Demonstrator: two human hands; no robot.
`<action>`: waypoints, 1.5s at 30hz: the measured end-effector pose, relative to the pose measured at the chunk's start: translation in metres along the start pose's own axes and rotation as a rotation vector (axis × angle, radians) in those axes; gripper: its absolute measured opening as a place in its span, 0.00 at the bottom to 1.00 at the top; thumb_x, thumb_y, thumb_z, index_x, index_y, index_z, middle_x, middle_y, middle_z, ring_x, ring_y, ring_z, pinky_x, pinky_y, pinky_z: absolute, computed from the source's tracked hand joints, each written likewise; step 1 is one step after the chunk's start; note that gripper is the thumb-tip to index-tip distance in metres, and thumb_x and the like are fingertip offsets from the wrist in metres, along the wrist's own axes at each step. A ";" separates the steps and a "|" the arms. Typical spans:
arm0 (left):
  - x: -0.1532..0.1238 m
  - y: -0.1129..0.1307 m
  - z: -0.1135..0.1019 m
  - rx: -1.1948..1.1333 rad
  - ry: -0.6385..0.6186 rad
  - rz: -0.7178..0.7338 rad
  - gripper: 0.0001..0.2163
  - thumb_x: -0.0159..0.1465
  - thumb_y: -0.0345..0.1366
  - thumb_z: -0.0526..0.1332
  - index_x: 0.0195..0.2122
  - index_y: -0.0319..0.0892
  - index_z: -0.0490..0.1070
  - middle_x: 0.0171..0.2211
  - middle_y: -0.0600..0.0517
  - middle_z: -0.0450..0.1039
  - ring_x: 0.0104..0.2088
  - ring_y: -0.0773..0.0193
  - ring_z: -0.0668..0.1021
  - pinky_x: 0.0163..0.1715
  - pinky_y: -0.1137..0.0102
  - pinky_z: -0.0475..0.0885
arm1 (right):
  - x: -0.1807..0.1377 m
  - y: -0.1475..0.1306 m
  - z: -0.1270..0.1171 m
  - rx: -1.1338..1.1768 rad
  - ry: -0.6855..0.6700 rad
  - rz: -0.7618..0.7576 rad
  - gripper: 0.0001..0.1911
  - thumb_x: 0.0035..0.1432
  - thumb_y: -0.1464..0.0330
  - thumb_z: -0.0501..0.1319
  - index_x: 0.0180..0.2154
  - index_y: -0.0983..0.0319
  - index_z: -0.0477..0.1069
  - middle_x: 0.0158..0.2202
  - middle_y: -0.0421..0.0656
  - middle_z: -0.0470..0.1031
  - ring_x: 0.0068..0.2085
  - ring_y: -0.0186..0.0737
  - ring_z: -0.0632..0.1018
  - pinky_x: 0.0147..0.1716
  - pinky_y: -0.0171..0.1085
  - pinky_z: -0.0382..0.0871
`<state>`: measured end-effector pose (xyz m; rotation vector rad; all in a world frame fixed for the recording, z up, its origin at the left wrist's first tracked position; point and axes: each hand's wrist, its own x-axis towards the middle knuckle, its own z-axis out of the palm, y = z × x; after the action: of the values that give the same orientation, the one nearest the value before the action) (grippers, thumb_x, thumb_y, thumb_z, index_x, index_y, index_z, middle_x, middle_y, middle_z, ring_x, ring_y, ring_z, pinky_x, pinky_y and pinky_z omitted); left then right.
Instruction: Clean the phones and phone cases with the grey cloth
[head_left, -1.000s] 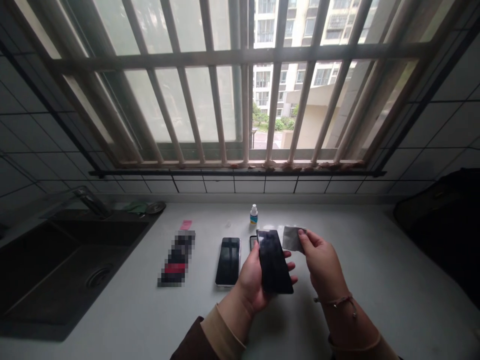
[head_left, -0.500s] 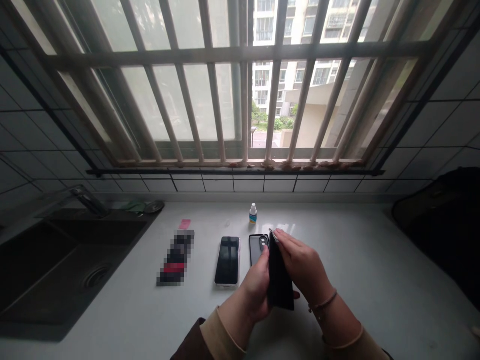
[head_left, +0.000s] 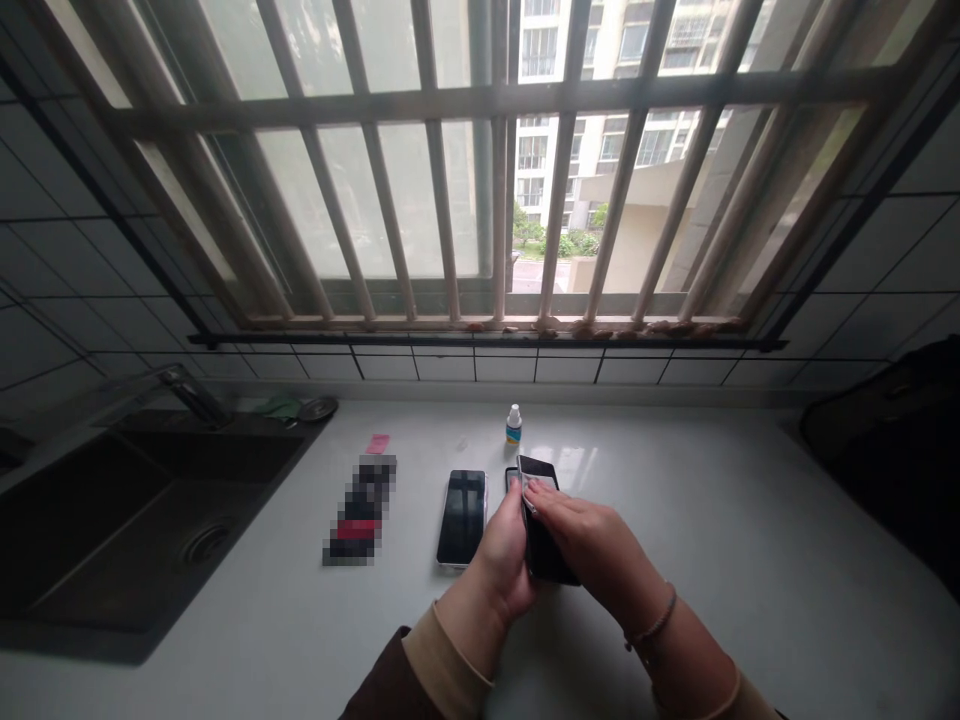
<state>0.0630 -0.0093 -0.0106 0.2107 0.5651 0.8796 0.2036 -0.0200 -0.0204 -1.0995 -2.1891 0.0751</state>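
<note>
A black smartphone (head_left: 546,553) is held over the counter by my left hand (head_left: 504,555), which grips its left edge, thumb on top. My right hand (head_left: 592,540) lies across the screen, fingers together, pressing a thin white wipe (head_left: 530,492) against the glass near the upper half. Much of the wipe is hidden under the fingers. Behind the held phone, a dark-rimmed phone case (head_left: 511,476) is mostly covered. Left of my hands, a second smartphone (head_left: 463,517) lies screen up. A small white-capped bottle (head_left: 514,428) stands upright beyond the phones.
On the left lie a pixelated dark and red item (head_left: 360,510) and a pink slip (head_left: 378,443). A sink (head_left: 142,540) with a faucet (head_left: 196,395) is set into the white counter (head_left: 712,560). A dark bag-like object (head_left: 892,450) stands right, and a barred window (head_left: 480,200) rises behind.
The held phone has turned from nearly edge-on to show more of its screen. My right hand has slid down from the top edge onto the screen with the wipe. The view shifted slightly.
</note>
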 end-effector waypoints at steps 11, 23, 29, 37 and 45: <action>-0.004 0.035 -0.002 -0.006 0.118 0.084 0.33 0.75 0.59 0.50 0.53 0.30 0.77 0.38 0.37 0.82 0.37 0.53 0.84 0.48 0.56 0.80 | 0.001 -0.026 -0.012 0.127 -0.047 -0.215 0.26 0.68 0.82 0.57 0.61 0.59 0.76 0.59 0.46 0.82 0.60 0.43 0.82 0.63 0.40 0.77; -0.001 0.047 -0.005 0.053 0.152 0.089 0.34 0.75 0.59 0.49 0.53 0.28 0.76 0.41 0.35 0.83 0.39 0.52 0.85 0.43 0.60 0.82 | 0.004 -0.036 -0.048 0.618 -0.145 0.202 0.15 0.75 0.62 0.58 0.51 0.54 0.84 0.42 0.41 0.88 0.40 0.41 0.87 0.41 0.35 0.81; -0.011 0.041 -0.001 0.162 0.050 -0.083 0.33 0.73 0.62 0.52 0.60 0.35 0.74 0.46 0.36 0.82 0.40 0.49 0.86 0.42 0.57 0.81 | 0.004 -0.004 -0.049 0.478 0.263 0.767 0.25 0.72 0.50 0.57 0.52 0.59 0.84 0.46 0.47 0.88 0.46 0.53 0.87 0.44 0.42 0.82; -0.015 0.030 0.001 0.228 -0.093 -0.256 0.34 0.75 0.60 0.48 0.63 0.35 0.72 0.48 0.33 0.81 0.41 0.45 0.87 0.44 0.56 0.81 | 0.002 0.010 -0.030 -0.045 0.219 0.485 0.20 0.75 0.62 0.55 0.57 0.59 0.81 0.54 0.49 0.85 0.52 0.53 0.87 0.52 0.46 0.82; -0.012 0.029 0.006 0.136 0.127 -0.091 0.24 0.77 0.49 0.53 0.57 0.30 0.75 0.42 0.37 0.84 0.42 0.52 0.86 0.50 0.61 0.79 | 0.001 0.001 -0.010 -0.022 0.006 0.141 0.18 0.73 0.72 0.56 0.57 0.61 0.80 0.58 0.48 0.82 0.59 0.49 0.83 0.60 0.47 0.79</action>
<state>0.0409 0.0005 0.0106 0.2516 0.7480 0.7699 0.2098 -0.0215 -0.0127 -1.2643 -2.1093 0.1102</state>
